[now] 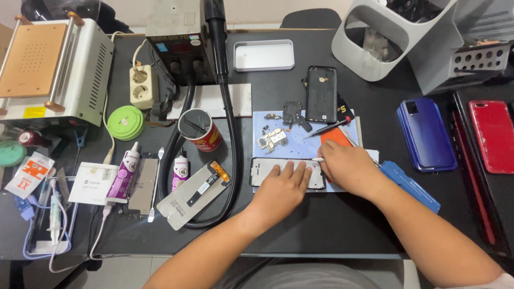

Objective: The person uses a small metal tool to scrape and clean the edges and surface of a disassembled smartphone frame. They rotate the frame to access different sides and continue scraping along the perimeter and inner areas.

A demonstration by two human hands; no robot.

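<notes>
My left hand (282, 187) lies flat on a black phone frame (264, 171) on the pale blue work mat (297, 147), pressing it down with the fingers together. My right hand (348, 167) is closed on a thin metal tool (318, 159) whose tip touches the frame's right end. Beyond the frame lie small loose phone parts (273, 137), a black-handled screwdriver (327, 128) and a black phone back cover (321, 93).
A detached phone screen (194, 194) and glue tubes (124, 172) lie to the left, with a red cup (199, 129) and a black hose (229, 115). Blue phones (425, 134) and a red phone (492, 134) lie right. A heating machine (51, 69) stands far left.
</notes>
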